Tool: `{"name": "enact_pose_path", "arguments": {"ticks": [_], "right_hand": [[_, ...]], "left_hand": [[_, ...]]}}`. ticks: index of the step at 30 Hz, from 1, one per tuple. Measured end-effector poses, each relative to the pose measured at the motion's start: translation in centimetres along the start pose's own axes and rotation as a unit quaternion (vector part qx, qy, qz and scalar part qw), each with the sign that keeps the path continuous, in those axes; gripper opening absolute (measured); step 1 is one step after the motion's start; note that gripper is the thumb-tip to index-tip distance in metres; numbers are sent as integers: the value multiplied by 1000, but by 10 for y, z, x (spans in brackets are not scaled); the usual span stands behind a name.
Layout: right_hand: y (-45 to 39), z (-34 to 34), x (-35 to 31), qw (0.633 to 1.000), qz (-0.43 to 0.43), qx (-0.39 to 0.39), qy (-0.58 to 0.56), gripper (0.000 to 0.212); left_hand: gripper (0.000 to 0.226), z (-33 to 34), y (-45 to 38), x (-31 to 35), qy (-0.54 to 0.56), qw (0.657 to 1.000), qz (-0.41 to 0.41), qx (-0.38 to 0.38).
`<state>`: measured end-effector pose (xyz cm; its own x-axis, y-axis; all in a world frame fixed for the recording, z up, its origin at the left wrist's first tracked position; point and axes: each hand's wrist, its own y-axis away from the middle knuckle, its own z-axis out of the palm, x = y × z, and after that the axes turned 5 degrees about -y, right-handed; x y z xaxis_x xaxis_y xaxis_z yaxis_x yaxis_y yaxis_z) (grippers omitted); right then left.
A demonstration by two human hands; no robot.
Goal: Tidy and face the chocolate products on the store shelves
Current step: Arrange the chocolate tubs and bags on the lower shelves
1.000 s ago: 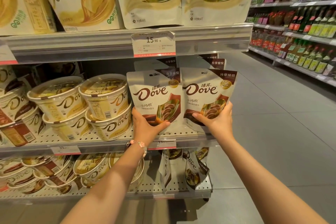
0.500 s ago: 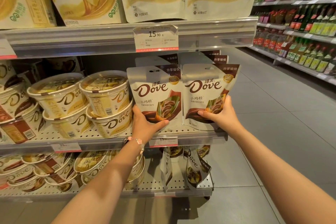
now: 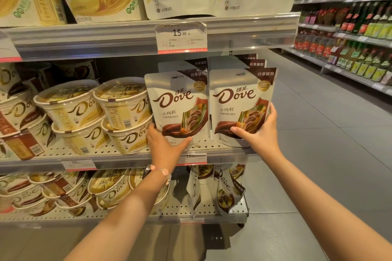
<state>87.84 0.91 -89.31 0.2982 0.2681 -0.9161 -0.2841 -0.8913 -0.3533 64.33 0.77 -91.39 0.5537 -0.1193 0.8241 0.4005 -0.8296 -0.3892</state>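
Head view: two front chocolate pouches are being squared up on the middle shelf [image 3: 131, 155]. The left pouch [image 3: 177, 105] is held at its lower edge by the left hand [image 3: 164, 146], thumb across the front and fingers tucked behind its left side. The right pouch [image 3: 240, 104] is held at its lower right corner by the right hand [image 3: 259, 131], thumb laid on the front and fingers wrapped around the outer edge. Both pouches stand upright, side by side, labels facing out, at the front of rows of like pouches behind them. Stacked tubs [image 3: 95, 116] sit just beside the left pouch. The step in hand is judged to be the facing of this pair. Next, both are likely to be released gently so that they stay upright. On the bottom shelf, leaning pouches [image 3: 228, 190] look untidy and are probably to be straightened afterwards.
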Motion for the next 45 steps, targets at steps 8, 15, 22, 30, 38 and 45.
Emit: {"name": "enact_pose_path", "arguments": {"ticks": [8, 15, 22, 30, 38, 45], "right_hand": [[35, 3, 1, 998, -25, 57, -2, 120], [85, 10, 26, 993, -17, 115, -13, 108], [118, 19, 77, 996, -9, 68, 63, 41], [81, 33, 111, 958, 131, -112, 229, 48], [62, 44, 141, 936, 187, -159, 252, 27], [52, 41, 136, 944, 213, -171, 185, 15]], "left_hand": [[87, -16, 35, -2, -21, 998, 52, 39], [63, -12, 84, -25, -25, 995, 87, -50], [55, 22, 93, -61, -68, 989, -13, -128], [41, 52, 65, -85, -93, 976, -67, -186], [17, 59, 54, -94, -89, 971, -99, -198], [14, 59, 50, -105, -87, 964, -88, -235]]}}
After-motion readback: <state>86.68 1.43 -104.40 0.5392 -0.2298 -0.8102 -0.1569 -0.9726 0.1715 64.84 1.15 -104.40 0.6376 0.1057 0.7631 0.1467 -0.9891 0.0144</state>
